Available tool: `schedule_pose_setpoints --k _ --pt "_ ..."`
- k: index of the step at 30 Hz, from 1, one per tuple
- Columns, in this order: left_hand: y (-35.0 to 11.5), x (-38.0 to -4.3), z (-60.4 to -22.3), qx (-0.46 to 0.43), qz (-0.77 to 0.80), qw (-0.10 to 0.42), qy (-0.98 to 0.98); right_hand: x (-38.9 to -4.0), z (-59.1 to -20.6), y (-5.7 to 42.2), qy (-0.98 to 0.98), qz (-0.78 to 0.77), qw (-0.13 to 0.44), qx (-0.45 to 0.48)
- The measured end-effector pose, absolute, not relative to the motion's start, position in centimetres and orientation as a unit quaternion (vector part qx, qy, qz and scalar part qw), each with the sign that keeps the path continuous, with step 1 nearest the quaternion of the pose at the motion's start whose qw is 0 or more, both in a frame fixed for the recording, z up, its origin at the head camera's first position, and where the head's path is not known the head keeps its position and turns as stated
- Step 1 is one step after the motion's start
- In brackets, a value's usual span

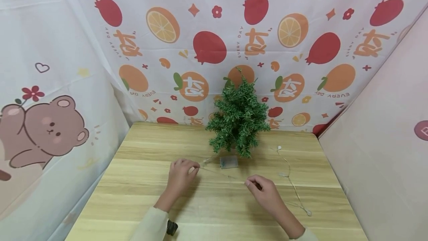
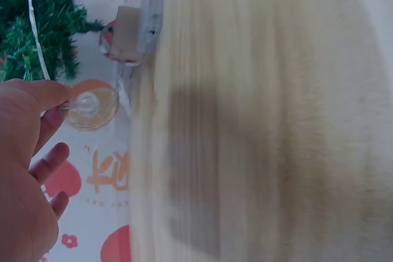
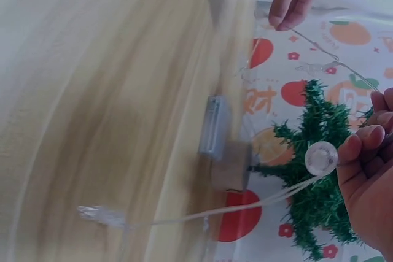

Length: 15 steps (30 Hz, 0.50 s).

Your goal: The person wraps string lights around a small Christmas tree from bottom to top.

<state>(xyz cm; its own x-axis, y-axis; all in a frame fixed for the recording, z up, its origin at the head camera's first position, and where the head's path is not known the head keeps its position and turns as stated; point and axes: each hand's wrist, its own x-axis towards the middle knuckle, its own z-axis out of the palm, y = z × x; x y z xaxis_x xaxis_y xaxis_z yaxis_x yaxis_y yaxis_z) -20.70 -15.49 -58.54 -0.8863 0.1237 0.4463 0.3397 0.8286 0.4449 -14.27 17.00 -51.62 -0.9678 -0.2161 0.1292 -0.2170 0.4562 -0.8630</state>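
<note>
A string of lights (image 1: 230, 176) with a thin pale cord and clear bulbs runs between my two hands, low over the table. My left hand (image 1: 180, 176) pinches it between thumb and forefinger, a clear bulb (image 2: 88, 105) sticking out at the fingertips. Farther right, my right hand (image 1: 266, 193) pinches the cord, with a round bulb (image 3: 321, 158) beside its fingers. From there the rest of the cord (image 1: 294, 188) trails over the table's right side. Behind the hands stands a small green artificial Christmas tree (image 1: 239, 118), a clear battery box (image 1: 229, 162) in front of its base.
The wooden table (image 1: 207, 215) ends at a fruit-print curtain (image 1: 208, 47) behind the tree. A bear-print cloth (image 1: 53, 129) hangs on the left and a pale cloth (image 1: 384, 151) on the right. In the right wrist view, a brown block-shaped base (image 3: 232, 167) sits under the tree.
</note>
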Motion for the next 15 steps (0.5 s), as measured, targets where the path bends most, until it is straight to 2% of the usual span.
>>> schedule_pose_setpoints --k 6,15 --pt "-15.7 -21.8 -57.7 -0.107 -0.272 0.202 -0.935 -14.1 -50.8 16.8 -0.850 0.509 0.005 0.134" --pt "-16.0 -22.9 -57.3 -0.171 -0.245 0.286 -0.911 -14.5 -49.4 17.3 -0.849 0.503 0.053 0.155"
